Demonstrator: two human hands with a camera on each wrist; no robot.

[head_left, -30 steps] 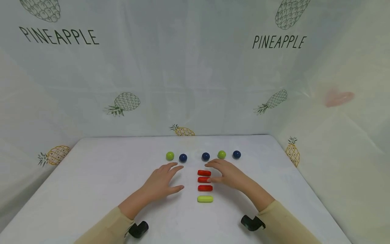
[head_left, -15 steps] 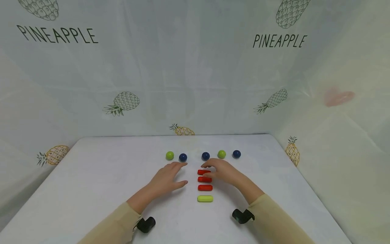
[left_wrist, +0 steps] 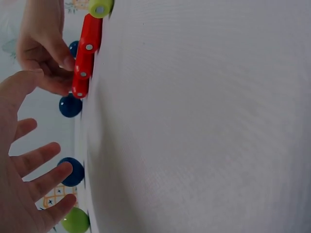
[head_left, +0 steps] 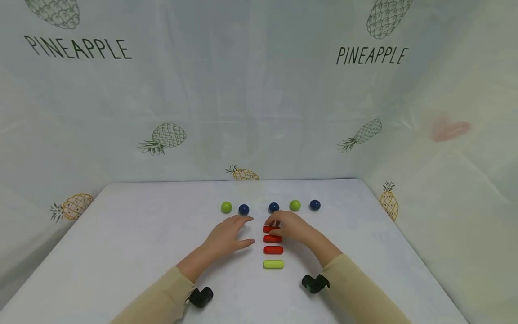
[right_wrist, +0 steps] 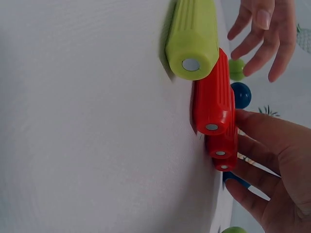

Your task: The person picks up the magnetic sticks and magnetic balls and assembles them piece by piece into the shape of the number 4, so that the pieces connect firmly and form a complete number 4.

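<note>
Three red ridged rods lie in a column on the white table [head_left: 162, 234]: the far one [head_left: 269, 229], the middle one [head_left: 273, 239] and the near one [head_left: 273, 250]. A yellow-green rod [head_left: 273, 264] lies nearest the person. My right hand [head_left: 293, 226] is over the far red rod, its thumb on the near side and its fingers bent beyond it; contact is unclear. Left of the rods hovers my left hand [head_left: 224, 236], holding nothing, its fingers spread in the left wrist view. Pale metal discs show on the rod ends in the wrist views.
Behind the hands stands a row of balls: green [head_left: 226, 207], dark blue [head_left: 243, 209], dark blue [head_left: 274, 207], green [head_left: 295, 205] and dark blue [head_left: 314, 205]. A pineapple-print curtain [head_left: 259, 90] hangs behind the table.
My right hand has moved left over the far red rod, with its fingers drawn closer together. My left hand has shifted right toward the rods. Rods and balls have stayed in place.
</note>
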